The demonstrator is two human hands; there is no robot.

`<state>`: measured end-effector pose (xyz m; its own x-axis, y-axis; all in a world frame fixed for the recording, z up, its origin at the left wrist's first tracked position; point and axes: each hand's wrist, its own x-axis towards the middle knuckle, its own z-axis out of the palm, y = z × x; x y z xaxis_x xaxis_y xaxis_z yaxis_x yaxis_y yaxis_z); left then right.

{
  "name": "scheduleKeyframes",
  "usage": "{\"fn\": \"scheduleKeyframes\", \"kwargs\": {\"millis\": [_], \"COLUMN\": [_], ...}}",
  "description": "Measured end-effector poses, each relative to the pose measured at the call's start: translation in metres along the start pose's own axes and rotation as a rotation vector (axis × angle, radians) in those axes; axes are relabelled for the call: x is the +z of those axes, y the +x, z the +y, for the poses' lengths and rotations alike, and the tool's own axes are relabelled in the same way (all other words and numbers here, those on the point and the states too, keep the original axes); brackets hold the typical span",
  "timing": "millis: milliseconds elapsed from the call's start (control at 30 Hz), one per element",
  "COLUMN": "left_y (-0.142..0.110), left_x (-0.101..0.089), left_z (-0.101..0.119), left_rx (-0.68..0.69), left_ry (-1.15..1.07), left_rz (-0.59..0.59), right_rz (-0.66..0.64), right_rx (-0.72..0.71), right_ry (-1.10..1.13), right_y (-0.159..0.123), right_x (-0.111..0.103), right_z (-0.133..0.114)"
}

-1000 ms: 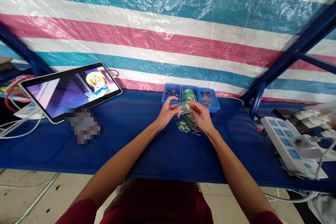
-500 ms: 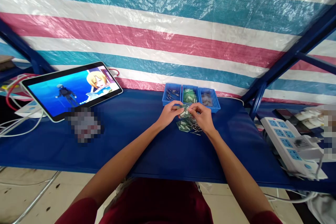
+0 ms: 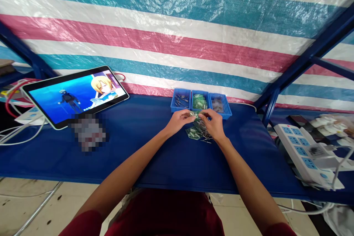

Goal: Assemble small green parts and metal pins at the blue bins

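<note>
1. My left hand [image 3: 179, 121] is mostly closed, fingers bent inward and thumb brought against them, pinching the left side of a small green packet [image 3: 195, 115].
2. My right hand [image 3: 214, 123] has the packet's other side between thumb and forefinger; the remaining fingers are curled loosely toward my palm.
3. The packet is between my two hands, just in front of the bins. It is partly hidden by my fingertips, so I cannot tell whether it is sealed or what is inside.
4. Right below it, on the blue table [image 3: 177, 166], lie more green packets [image 3: 193, 133], with a loose heap of metal pins [image 3: 205, 135] touching them on the right.
5. Behind my hands, three blue bins stand side by side. The left bin [image 3: 177, 110] has pins scattered in it, the middle bin [image 3: 199, 91] has green packets, and the right bin [image 3: 227, 116] holds greyish, clear-looking pieces too small for me to make out.
6. Well off to my left, a tablet [image 3: 74, 97] leans at a tilt, showing a cartoon.
7. To my far right is a white power strip [image 3: 306, 155] with blue sockets.
8. A striped sheet [image 3: 177, 44] hangs behind the table.
</note>
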<state>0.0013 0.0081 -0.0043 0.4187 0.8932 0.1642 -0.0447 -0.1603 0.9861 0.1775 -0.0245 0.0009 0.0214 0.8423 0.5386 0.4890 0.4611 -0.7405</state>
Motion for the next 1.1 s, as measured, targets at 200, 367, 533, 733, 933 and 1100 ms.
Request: {"fn": "scheduleKeyframes", "kwargs": {"millis": [200,367,533,733,933,1100], "left_y": [-0.002,0.001,0.004,0.0,-0.001,0.0], "left_x": [0.001,-0.003,-0.004,-0.002,-0.001,-0.003], "left_z": [0.006,0.002,-0.005,-0.001,0.008,0.005], "left_rx": [-0.021,-0.034,0.048,-0.053,-0.101,-0.056], "left_ry": [-0.15,-0.238,-0.045,-0.105,-0.172,0.0], "left_rz": [0.083,0.09,0.07,0.042,0.092,0.155], "right_rz": [-0.054,-0.09,-0.065,-0.132,-0.124,0.013], "right_rx": [0.099,-0.102,0.152,0.062,0.002,0.227], "right_ry": [0.157,0.02,0.18,0.116,0.024,0.171], "right_y": [-0.001,0.001,-0.001,-0.001,-0.001,0.0], "right_x": [-0.002,-0.003,0.002,-0.002,-0.001,0.0], "right_z": [-0.001,-0.003,0.002,-0.003,-0.002,0.005]}}
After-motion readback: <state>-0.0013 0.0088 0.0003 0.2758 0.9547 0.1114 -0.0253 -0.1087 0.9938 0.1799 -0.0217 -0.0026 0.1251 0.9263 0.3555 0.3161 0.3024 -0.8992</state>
